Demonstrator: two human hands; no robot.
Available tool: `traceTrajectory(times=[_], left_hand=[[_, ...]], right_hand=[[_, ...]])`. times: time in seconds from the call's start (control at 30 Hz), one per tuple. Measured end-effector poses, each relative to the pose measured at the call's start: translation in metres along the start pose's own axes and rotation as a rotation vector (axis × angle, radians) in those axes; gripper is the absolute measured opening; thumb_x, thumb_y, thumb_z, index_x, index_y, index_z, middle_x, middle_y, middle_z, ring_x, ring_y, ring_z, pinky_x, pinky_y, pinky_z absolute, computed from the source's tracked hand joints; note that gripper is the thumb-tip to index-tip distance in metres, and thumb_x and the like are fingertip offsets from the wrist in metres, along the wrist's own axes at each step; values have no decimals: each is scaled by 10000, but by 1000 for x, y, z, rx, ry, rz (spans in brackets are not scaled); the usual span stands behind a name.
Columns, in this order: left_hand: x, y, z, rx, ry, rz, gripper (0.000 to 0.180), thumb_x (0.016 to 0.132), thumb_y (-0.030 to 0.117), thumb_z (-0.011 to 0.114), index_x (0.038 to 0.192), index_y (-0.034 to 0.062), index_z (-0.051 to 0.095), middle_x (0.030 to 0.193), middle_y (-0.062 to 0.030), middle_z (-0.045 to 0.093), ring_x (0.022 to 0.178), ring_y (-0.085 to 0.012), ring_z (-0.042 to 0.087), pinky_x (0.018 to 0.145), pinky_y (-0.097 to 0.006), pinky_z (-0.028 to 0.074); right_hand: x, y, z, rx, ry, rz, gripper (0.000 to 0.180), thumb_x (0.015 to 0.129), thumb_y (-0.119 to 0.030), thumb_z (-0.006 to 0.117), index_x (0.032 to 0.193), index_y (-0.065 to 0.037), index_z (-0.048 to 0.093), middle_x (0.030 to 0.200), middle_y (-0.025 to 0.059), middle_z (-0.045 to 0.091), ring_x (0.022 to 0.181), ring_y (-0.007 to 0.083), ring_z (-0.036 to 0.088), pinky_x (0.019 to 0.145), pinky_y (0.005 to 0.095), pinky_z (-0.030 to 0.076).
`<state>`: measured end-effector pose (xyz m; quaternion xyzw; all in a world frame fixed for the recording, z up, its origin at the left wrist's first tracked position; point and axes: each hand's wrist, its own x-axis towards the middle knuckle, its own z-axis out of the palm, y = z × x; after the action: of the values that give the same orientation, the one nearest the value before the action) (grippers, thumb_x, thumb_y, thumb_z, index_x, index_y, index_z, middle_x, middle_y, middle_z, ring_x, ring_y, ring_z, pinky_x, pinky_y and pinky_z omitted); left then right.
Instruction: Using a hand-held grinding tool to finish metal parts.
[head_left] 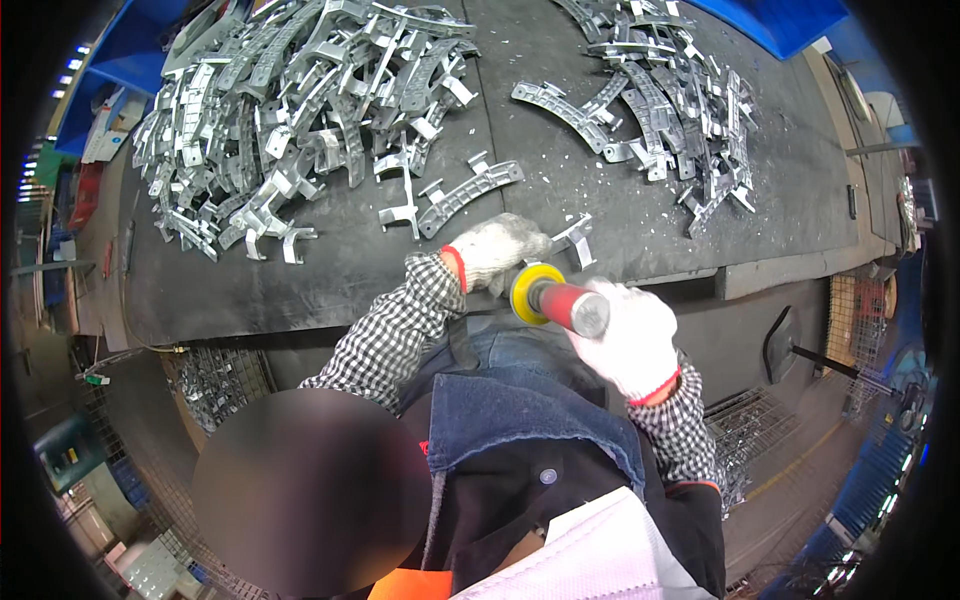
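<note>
My right hand (632, 338), in a white knit glove with a red cuff, is wrapped round a red-bodied disc sander (572, 306). The sander's yellow disc (536, 293) faces left, close by my gloved left hand (498, 248). That left hand is closed on a silver cast-metal bracket (575, 238), whose end sticks out to the right past the fingers. The glove and disc hide most of this bracket, so I cannot tell whether the disc touches it. Just beyond the left hand, a curved metal bracket (470, 196) lies on the dark worktable (330, 285).
A large heap of metal brackets (290, 110) covers the table's far left, and a smaller pile (680, 110) lies at the far right. Metal chips dot the surface. Blue bins (775, 22) stand at the back. Below the table are wire baskets (752, 425) of metal pieces.
</note>
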<state>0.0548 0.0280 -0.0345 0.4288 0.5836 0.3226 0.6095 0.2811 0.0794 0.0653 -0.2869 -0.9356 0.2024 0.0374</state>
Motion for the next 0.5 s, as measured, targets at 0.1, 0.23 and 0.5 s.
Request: traceTrajectory(times=[0.1,0.23,0.5], left_hand=[[24,-56,1,337,60,404,329,991,330,576,1002,10,651,708,-90,620,414,-154,541,349,-287,423],[1,21,6,2,34,-263,324,1000,319,557,1013,15,667,713,-115,633,450,-173,586,385,-296,471],[-54,102,-83,614,1086,191,350,873,211,728,1156,13,671,1018,-141,641,961,-243,650,733,-394,562]], right_hand=[[8,-3,5,-51,50,-61,193,808,-233,698,942,-96,681,779,80,679,694,278,685,673,408,548],[-16,12,7,-66,-16,-46,342,685,-298,819,958,-136,693,743,83,664,668,317,677,648,435,560],[-26,41,-5,146,0,295,301,754,-293,841,984,-127,742,893,128,745,841,327,732,751,412,578]])
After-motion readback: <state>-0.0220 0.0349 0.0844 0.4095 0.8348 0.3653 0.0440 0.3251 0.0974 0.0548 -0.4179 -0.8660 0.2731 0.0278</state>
